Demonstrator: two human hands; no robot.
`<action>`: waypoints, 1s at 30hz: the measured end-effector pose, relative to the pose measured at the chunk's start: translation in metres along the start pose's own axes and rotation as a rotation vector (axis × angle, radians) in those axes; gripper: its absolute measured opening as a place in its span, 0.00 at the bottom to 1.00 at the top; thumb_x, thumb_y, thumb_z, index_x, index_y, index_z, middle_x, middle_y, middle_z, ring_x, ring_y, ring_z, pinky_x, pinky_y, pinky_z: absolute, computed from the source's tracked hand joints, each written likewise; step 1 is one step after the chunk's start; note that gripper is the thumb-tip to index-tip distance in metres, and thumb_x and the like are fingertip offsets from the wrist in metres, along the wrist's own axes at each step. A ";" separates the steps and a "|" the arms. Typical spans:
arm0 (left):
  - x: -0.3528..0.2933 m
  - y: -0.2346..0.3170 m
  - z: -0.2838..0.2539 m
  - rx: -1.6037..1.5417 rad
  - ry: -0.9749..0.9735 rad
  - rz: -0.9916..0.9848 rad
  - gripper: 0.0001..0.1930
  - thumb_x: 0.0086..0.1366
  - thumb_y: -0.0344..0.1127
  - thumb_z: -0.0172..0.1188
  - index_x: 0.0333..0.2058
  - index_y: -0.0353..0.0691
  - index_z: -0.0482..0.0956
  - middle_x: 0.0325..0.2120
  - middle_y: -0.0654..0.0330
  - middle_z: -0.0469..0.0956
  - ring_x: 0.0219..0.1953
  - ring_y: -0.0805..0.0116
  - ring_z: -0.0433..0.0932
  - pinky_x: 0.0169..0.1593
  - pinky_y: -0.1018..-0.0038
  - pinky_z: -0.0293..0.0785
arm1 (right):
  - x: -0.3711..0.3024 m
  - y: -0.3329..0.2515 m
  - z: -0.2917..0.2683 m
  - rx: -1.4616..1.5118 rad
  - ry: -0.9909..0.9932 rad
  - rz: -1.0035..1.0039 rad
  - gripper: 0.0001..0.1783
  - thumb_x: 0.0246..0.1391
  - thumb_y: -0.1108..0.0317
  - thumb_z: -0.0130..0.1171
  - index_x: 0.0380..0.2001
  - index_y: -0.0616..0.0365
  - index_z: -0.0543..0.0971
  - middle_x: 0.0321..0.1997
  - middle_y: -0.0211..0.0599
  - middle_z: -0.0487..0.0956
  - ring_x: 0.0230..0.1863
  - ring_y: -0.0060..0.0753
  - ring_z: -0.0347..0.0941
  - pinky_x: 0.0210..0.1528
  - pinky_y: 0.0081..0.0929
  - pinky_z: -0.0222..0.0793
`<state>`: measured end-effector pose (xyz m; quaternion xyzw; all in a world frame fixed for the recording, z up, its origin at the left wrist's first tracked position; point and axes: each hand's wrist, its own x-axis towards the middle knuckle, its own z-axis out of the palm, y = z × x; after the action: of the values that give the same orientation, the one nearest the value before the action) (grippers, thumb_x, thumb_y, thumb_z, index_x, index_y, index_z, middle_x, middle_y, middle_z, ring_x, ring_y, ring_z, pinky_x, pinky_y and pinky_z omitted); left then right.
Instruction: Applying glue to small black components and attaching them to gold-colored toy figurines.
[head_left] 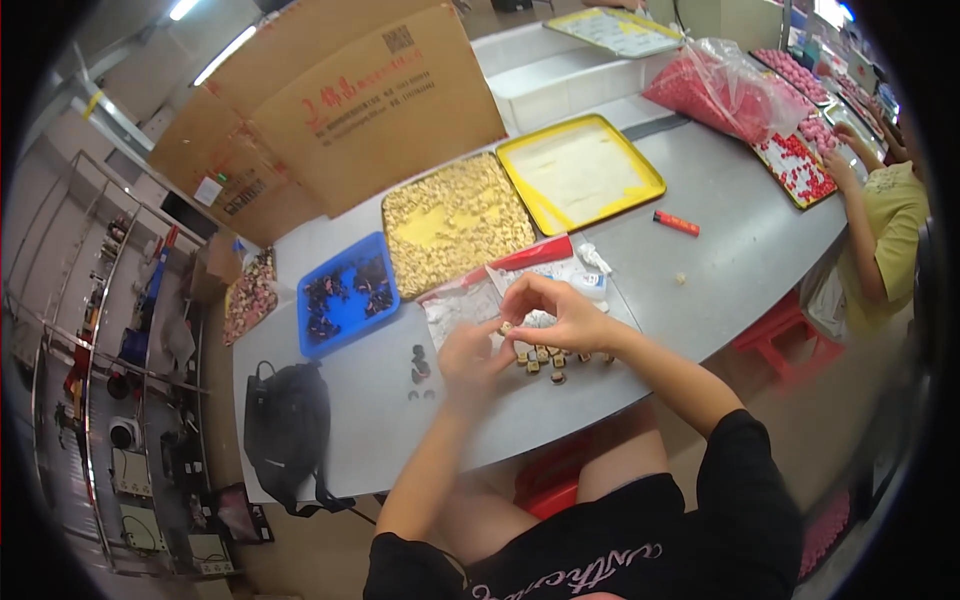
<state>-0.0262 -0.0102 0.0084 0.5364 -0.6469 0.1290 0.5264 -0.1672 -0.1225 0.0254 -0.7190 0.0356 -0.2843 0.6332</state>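
Note:
Over the near part of the grey table, my two hands meet at a small beige piece [506,328]. My right hand [562,312] pinches it between thumb and finger. Slightly blurred, my left hand [470,350] closes its fingertips on the piece from the other side. Below my right hand lies a cluster of small beige-and-dark pieces [533,367]. Several small dark curved pieces [419,368] sit left of my left hand. Just beyond my hands are a crumpled white sheet [455,318] and a white bottle [592,285], partly hidden.
A blue tray [346,338] of dark pieces, a tray of yellowish pieces [460,215] and a yellow-rimmed tray [655,184] line the table. Cardboard boxes [370,110] stand behind. A black backpack [287,432] lies at left, a red marker [677,223] at right. Another person [890,240] works far right.

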 end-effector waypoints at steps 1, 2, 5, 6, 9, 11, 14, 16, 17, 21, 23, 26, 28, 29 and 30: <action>-0.002 0.000 0.000 0.009 -0.008 -0.022 0.18 0.41 0.20 0.66 0.34 0.41 0.77 0.14 0.66 0.66 0.14 0.78 0.64 0.18 0.82 0.58 | 0.000 -0.001 0.000 -0.027 0.000 0.007 0.16 0.48 0.73 0.63 0.39 0.60 0.69 0.36 0.32 0.73 0.39 0.22 0.71 0.47 0.23 0.68; -0.002 -0.001 0.001 0.017 -0.016 -0.046 0.18 0.42 0.21 0.66 0.34 0.41 0.77 0.15 0.66 0.68 0.15 0.78 0.65 0.19 0.82 0.60 | 0.001 -0.002 -0.001 -0.054 0.000 0.016 0.16 0.48 0.73 0.63 0.39 0.60 0.69 0.36 0.32 0.73 0.40 0.22 0.71 0.46 0.22 0.68; -0.002 -0.002 0.000 -0.009 -0.054 -0.063 0.22 0.42 0.24 0.70 0.39 0.42 0.76 0.17 0.66 0.70 0.16 0.78 0.66 0.20 0.83 0.62 | 0.002 -0.014 -0.011 -0.126 0.014 0.073 0.16 0.48 0.73 0.63 0.38 0.59 0.69 0.36 0.32 0.74 0.39 0.23 0.72 0.45 0.22 0.70; -0.005 -0.004 -0.002 -0.037 -0.105 -0.152 0.23 0.46 0.31 0.70 0.44 0.46 0.75 0.19 0.64 0.70 0.20 0.72 0.69 0.24 0.76 0.66 | 0.002 -0.016 -0.018 -0.197 0.011 0.071 0.16 0.48 0.73 0.63 0.38 0.59 0.69 0.36 0.33 0.74 0.38 0.23 0.73 0.44 0.23 0.71; -0.006 -0.006 -0.005 -0.037 -0.033 -0.168 0.23 0.47 0.32 0.71 0.44 0.45 0.75 0.19 0.64 0.70 0.20 0.72 0.68 0.25 0.76 0.66 | -0.005 -0.035 -0.025 -0.353 0.046 0.096 0.14 0.48 0.71 0.63 0.36 0.60 0.70 0.35 0.35 0.76 0.38 0.26 0.74 0.42 0.25 0.71; -0.003 -0.005 -0.008 -0.050 -0.014 -0.193 0.20 0.49 0.32 0.69 0.43 0.42 0.75 0.19 0.63 0.71 0.20 0.72 0.68 0.25 0.76 0.67 | -0.016 -0.035 -0.026 -0.528 0.048 0.096 0.13 0.48 0.69 0.61 0.35 0.62 0.71 0.35 0.38 0.76 0.36 0.31 0.75 0.41 0.27 0.71; -0.004 -0.005 -0.010 -0.077 -0.003 -0.237 0.15 0.54 0.31 0.63 0.41 0.41 0.74 0.20 0.62 0.72 0.21 0.72 0.70 0.26 0.76 0.68 | -0.036 -0.029 -0.018 -0.709 0.040 0.064 0.10 0.48 0.71 0.59 0.33 0.61 0.71 0.35 0.42 0.75 0.40 0.41 0.73 0.43 0.32 0.68; -0.005 -0.003 -0.011 -0.077 0.009 -0.228 0.11 0.57 0.30 0.58 0.40 0.40 0.74 0.20 0.60 0.73 0.21 0.71 0.71 0.27 0.76 0.69 | -0.044 -0.026 -0.011 -0.757 0.060 0.056 0.09 0.48 0.72 0.58 0.33 0.60 0.71 0.34 0.43 0.74 0.41 0.44 0.70 0.44 0.35 0.66; -0.005 -0.003 -0.012 -0.071 0.018 -0.222 0.11 0.57 0.29 0.57 0.40 0.40 0.75 0.21 0.60 0.74 0.21 0.71 0.72 0.27 0.76 0.69 | -0.047 -0.026 -0.010 -0.849 0.062 0.016 0.09 0.47 0.73 0.57 0.33 0.60 0.70 0.34 0.43 0.73 0.41 0.45 0.70 0.43 0.36 0.66; -0.001 -0.005 -0.019 0.010 0.083 -0.168 0.07 0.56 0.27 0.55 0.35 0.39 0.75 0.22 0.59 0.74 0.21 0.69 0.72 0.27 0.76 0.69 | -0.050 -0.025 -0.007 -0.952 0.059 -0.056 0.08 0.47 0.73 0.56 0.32 0.59 0.71 0.33 0.44 0.72 0.40 0.47 0.68 0.42 0.38 0.65; 0.013 -0.010 -0.031 0.070 0.133 -0.102 0.06 0.53 0.26 0.56 0.32 0.39 0.75 0.22 0.58 0.73 0.23 0.65 0.73 0.28 0.71 0.68 | -0.052 -0.024 -0.012 -0.969 0.058 -0.048 0.07 0.48 0.72 0.56 0.31 0.59 0.71 0.34 0.44 0.73 0.41 0.47 0.68 0.43 0.37 0.65; 0.032 -0.023 -0.077 0.090 0.293 -0.314 0.06 0.59 0.27 0.53 0.35 0.37 0.76 0.25 0.61 0.74 0.26 0.73 0.70 0.32 0.76 0.67 | -0.049 -0.022 -0.017 -0.936 0.109 -0.059 0.08 0.48 0.70 0.57 0.32 0.59 0.71 0.35 0.44 0.72 0.42 0.47 0.68 0.44 0.37 0.66; 0.026 -0.040 -0.117 -0.021 0.283 -0.419 0.07 0.60 0.28 0.54 0.37 0.36 0.77 0.32 0.59 0.76 0.30 0.72 0.73 0.35 0.77 0.69 | -0.041 -0.029 -0.012 -0.907 0.133 -0.063 0.09 0.49 0.69 0.57 0.33 0.59 0.71 0.36 0.44 0.72 0.43 0.47 0.68 0.45 0.37 0.66; 0.022 -0.034 -0.128 0.080 0.135 -0.487 0.08 0.60 0.27 0.54 0.38 0.37 0.77 0.34 0.59 0.76 0.32 0.71 0.73 0.36 0.76 0.69 | -0.038 -0.030 -0.012 -0.895 0.145 -0.062 0.09 0.49 0.69 0.58 0.33 0.59 0.72 0.37 0.44 0.72 0.43 0.47 0.68 0.46 0.37 0.65; 0.017 -0.026 -0.137 0.182 -0.015 -0.551 0.09 0.59 0.27 0.54 0.39 0.38 0.77 0.35 0.59 0.76 0.33 0.70 0.74 0.37 0.76 0.70 | -0.036 -0.025 -0.013 -0.889 0.155 -0.050 0.09 0.49 0.69 0.58 0.33 0.59 0.72 0.37 0.44 0.72 0.43 0.47 0.68 0.46 0.37 0.65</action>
<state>0.0717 0.0704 0.0679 0.7378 -0.4665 0.0349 0.4865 -0.2108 -0.1147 0.0363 -0.8984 0.1839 -0.3097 0.2513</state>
